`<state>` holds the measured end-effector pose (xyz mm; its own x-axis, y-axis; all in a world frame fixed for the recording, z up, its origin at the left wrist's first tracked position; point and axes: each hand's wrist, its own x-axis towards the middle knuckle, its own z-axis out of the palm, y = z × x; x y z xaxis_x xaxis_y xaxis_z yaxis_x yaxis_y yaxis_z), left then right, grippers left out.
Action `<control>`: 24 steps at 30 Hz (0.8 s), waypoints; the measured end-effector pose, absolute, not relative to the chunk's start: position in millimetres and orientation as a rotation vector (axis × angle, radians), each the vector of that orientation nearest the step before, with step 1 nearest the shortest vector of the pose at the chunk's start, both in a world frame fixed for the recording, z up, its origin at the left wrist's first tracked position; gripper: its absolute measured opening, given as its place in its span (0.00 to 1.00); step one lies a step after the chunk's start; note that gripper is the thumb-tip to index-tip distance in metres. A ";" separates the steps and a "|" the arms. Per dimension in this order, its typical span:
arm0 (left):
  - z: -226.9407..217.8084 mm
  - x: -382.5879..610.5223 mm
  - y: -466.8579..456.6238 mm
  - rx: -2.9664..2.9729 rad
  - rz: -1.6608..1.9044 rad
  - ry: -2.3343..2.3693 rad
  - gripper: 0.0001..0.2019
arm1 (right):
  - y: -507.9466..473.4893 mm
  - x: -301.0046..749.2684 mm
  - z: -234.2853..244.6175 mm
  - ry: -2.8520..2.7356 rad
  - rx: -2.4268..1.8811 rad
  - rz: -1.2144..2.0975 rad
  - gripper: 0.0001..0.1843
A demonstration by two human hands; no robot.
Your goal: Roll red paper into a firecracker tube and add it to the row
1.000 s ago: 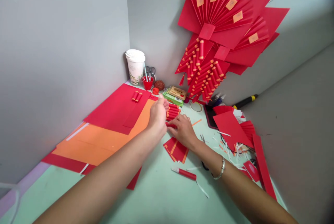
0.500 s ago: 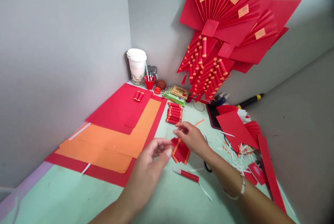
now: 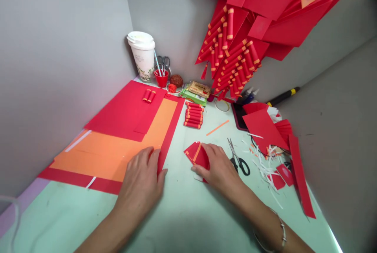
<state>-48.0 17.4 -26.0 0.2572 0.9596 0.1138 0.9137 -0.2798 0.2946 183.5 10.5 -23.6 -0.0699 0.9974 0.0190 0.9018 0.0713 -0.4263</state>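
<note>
My left hand (image 3: 141,176) lies palm down with fingers stretched, over the edge of the orange sheet (image 3: 100,158) and the red sheet beneath it. It holds nothing that I can see. My right hand (image 3: 218,166) is over a small fan of red paper pieces with orange strips (image 3: 193,153). Its thumb and fingers are apart at the pieces; whether it grips one is hidden. A tube with a white cap (image 3: 198,177) shows partly from under this hand. Just right of the hand lie open black-handled scissors (image 3: 244,166).
Behind the hands lie a row of red paper rolls (image 3: 193,115) and an orange strip (image 3: 218,127). Paper scraps (image 3: 266,170) and a long red strip (image 3: 302,178) are at the right. A white cup (image 3: 143,58) stands in the corner. Red fan decorations (image 3: 262,29) hang on the wall.
My left hand has moved left and down onto the sheets. My right hand has come down over the red pieces and the tube, uncovering the scissors. The view has tilted downward.
</note>
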 end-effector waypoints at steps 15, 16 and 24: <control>7.8 1.8 26.2 0.930 0.646 1.142 0.21 | 9.3 163.2 -28.4 -2.387 -1.947 0.032 0.29; 7.4 3.4 25.4 0.911 0.660 1.135 0.21 | 9.3 163.5 -27.5 -2.411 -1.940 0.030 0.29; -1.9 8.7 20.3 0.819 0.698 1.114 0.19 | 16.4 160.5 -15.7 -2.536 -1.976 0.168 0.39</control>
<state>8.7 20.3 -1.9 0.2957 0.8225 -0.4859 -0.0789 0.5279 0.8456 160.5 16.4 -15.7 -0.2447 0.9615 -0.1249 0.9696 0.2422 -0.0350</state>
